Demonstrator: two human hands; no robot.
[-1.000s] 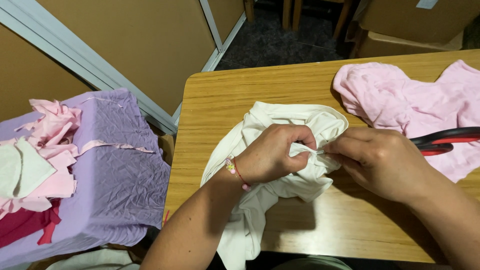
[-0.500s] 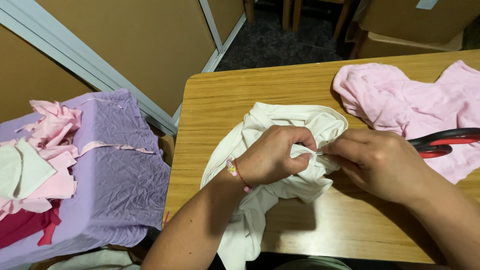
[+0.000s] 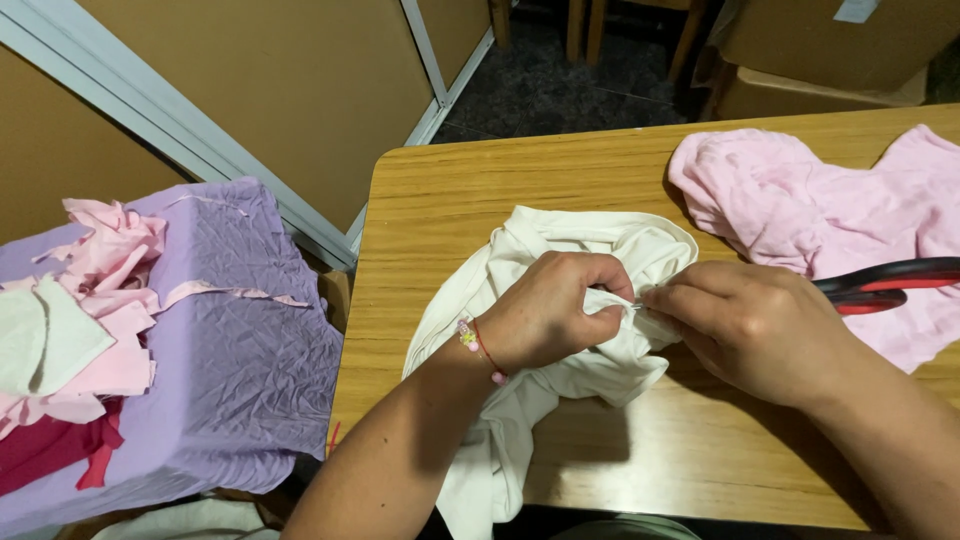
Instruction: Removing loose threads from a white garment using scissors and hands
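Wooden table (image 3: 450,200) fills the view. Left hand (image 3: 550,320) pinches a fold of the white cloth (image 3: 560,240) bunched under both hands. Right hand (image 3: 750,330) grips red and black scissors (image 3: 880,285), blades hidden at the fold. No cut shows yet. Pink cloth (image 3: 800,200) crowds the right hand; bare wood beyond the left.

A wooden table (image 3: 440,200) with a rounded far-left corner carries the things; a crumpled cream cloth (image 3: 560,370) lies at its middle, spilling over the near edge; a pink cloth (image 3: 800,200) lies at the far right, red-and-black scissors (image 3: 880,285) resting on it.
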